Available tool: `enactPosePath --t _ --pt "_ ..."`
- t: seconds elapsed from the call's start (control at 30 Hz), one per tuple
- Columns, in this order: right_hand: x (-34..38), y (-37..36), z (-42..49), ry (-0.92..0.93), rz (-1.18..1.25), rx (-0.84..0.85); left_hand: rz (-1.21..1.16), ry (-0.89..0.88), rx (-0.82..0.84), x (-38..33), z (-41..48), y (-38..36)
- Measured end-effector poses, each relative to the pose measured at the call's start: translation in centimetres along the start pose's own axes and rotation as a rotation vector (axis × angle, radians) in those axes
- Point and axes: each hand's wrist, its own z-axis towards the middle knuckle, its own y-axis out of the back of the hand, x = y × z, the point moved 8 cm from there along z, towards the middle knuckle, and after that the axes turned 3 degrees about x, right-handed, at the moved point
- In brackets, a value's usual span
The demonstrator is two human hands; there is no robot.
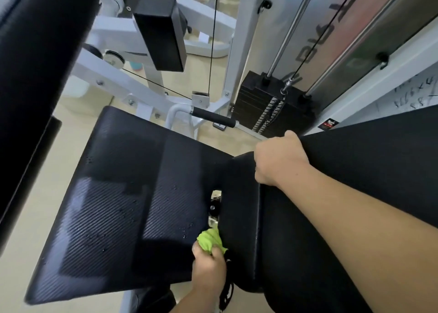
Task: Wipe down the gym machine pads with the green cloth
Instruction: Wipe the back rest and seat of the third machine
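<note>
A black textured seat pad (118, 206) fills the middle of the view, with small water droplets on its right part. To its right rises a smooth black back pad (355, 194). At the seam between the two pads, low in the view, is the bunched green cloth (209, 240), and my left hand (208, 267) is shut on it. My right hand (279, 161) sits higher up, its fingers curled over the back pad's upper left edge. In the gap between the pads, metal hardware (214, 208) shows.
A black weight stack (272, 106) with guide rods and a cable stands behind the seat. A black foam handle (213, 118) sticks out from the white frame. Another black pad (161, 35) hangs top centre, and a large dark pad (35, 75) blocks the left. The floor is beige.
</note>
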Motion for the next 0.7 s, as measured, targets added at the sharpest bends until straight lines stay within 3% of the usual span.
enactPosePath --t 0.1,0.2,0.27,0.33,0.43,0.53,0.6,0.7 --pt "0.0 0.1 0.1 0.020 0.016 0.059 -0.018 -0.066 -0.028 -6.5 0.1 0.2" --pt "-0.7 1.0 0.1 0.065 0.052 0.128 -0.132 -0.453 0.120 -19.7 -1.1 -0.9" --pt "-2.1 2.6 0.4 0.050 0.076 0.088 -0.096 -0.713 0.267 -26.9 -2.0 -2.5" --pt "-4.2 3.1 0.9 -0.026 0.085 0.108 0.005 -0.817 0.321 -29.5 -0.7 -3.7" --pt "-5.7 1.9 1.1 -0.125 0.092 0.240 0.109 -0.654 0.285 -27.7 3.6 -3.1" --pt "-5.4 1.4 1.5 -0.113 0.154 0.230 0.209 -0.534 0.302 -28.5 5.8 -2.2" --pt "-5.3 1.8 1.7 -0.108 0.188 0.196 0.254 -0.523 0.382 -31.6 5.7 -3.1" --pt "-5.7 1.9 2.1 -0.112 0.207 0.149 0.358 -0.619 0.631 -36.0 2.9 -7.3"
